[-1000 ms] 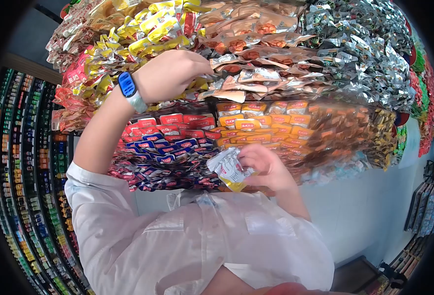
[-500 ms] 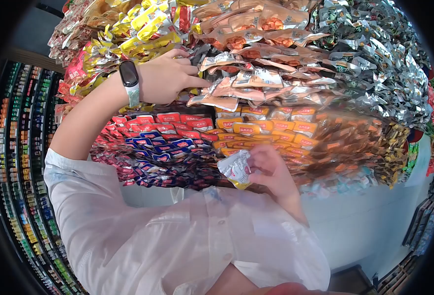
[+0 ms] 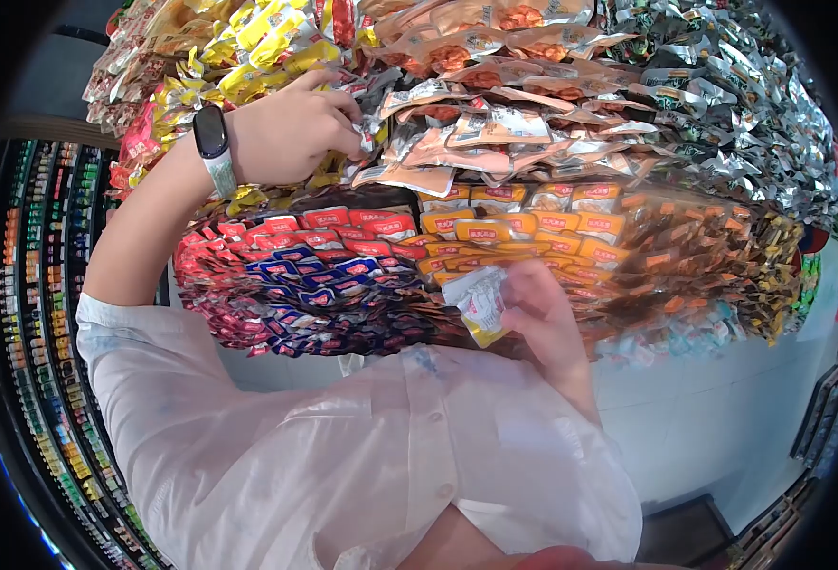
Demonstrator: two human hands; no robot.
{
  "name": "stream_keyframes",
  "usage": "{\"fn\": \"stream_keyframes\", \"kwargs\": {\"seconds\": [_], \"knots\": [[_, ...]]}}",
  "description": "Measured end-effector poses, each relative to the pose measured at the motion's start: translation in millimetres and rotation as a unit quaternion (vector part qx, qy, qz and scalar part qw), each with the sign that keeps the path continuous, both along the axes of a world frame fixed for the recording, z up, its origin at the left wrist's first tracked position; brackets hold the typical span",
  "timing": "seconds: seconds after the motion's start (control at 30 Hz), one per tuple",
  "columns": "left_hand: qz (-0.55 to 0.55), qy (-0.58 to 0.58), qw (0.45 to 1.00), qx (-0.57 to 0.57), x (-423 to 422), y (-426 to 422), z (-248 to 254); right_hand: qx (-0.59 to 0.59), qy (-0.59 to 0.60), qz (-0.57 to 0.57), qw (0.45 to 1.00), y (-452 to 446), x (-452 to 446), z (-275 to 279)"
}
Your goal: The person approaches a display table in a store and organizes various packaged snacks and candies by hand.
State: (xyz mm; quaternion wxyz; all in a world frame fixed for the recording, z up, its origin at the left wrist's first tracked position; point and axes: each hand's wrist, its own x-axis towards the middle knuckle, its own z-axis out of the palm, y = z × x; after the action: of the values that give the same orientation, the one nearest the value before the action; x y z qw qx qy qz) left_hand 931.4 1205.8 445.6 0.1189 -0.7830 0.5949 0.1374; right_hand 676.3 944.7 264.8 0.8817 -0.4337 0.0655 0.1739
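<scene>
A packet (image 3: 477, 299) is pinched by its edge between the thumb and fingers of the right hand (image 3: 540, 309). It is held tilted, its yellow end lowest, near the shirt (image 3: 409, 418), which lies at six o'clock from it. By the left hand (image 3: 291, 133), at half past ten, a foil wrapper (image 3: 370, 133) is met with bent fingertips; whether it is gripped cannot be told.

Orange packs (image 3: 495, 231) are stacked behind the packet at twelve o'clock, red packs (image 3: 381, 226) at ten and blue packs (image 3: 319, 297) at nine. Farther out at twelve, peach packs (image 3: 499, 128) are piled, with ends jutted toward the left fingertips. At eleven, yellow packs (image 3: 272, 38) are partly covered by the left hand. Around its wrist a band (image 3: 212, 133) is worn. Silver packs (image 3: 723, 114) are heaped near two o'clock.

The packet's contents are hidden by its wrapping. Reddish food is shown on the peach packs; whether it is printed cannot be told. Well apart, at nine, small containers (image 3: 59, 271) are lined up in rows, their contents too small to be told.
</scene>
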Motion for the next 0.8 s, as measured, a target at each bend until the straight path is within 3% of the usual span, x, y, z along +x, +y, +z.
{"fn": "stream_keyframes", "kwargs": {"seconds": [0.2, 0.37, 0.47, 0.53, 0.6, 0.67, 0.73, 0.8], "knots": [[0.012, 0.084, 0.996, 0.002, 8, 1, 4, 0.092, -0.047, -0.053, 0.993, 4, 0, 4], [0.010, -0.003, 0.997, -0.082, 0, 7, -14, -0.020, -0.015, -0.032, 0.999, 7, 1, 1], [-0.005, -0.044, 0.990, -0.133, -11, 15, -9, -0.003, -0.029, -0.046, 0.999, 13, 3, 3], [0.057, -0.088, 0.957, -0.270, -35, 21, -2, 0.014, -0.026, -0.054, 0.998, 16, 5, 1], [0.115, -0.055, 0.929, -0.347, -66, 30, 6, 0.032, -0.024, -0.063, 0.997, 19, 7, 2], [0.174, 0.050, 0.884, -0.431, -100, 37, -4, 0.091, -0.020, -0.066, 0.993, 25, 9, 6], [0.253, 0.163, 0.838, -0.455, -137, 34, -32, 0.074, -0.037, -0.078, 0.994, 39, 12, 14], [0.358, 0.294, 0.746, -0.479, -168, 18, -64, 0.053, -0.053, -0.088, 0.993, 53, 16, 25]]}}
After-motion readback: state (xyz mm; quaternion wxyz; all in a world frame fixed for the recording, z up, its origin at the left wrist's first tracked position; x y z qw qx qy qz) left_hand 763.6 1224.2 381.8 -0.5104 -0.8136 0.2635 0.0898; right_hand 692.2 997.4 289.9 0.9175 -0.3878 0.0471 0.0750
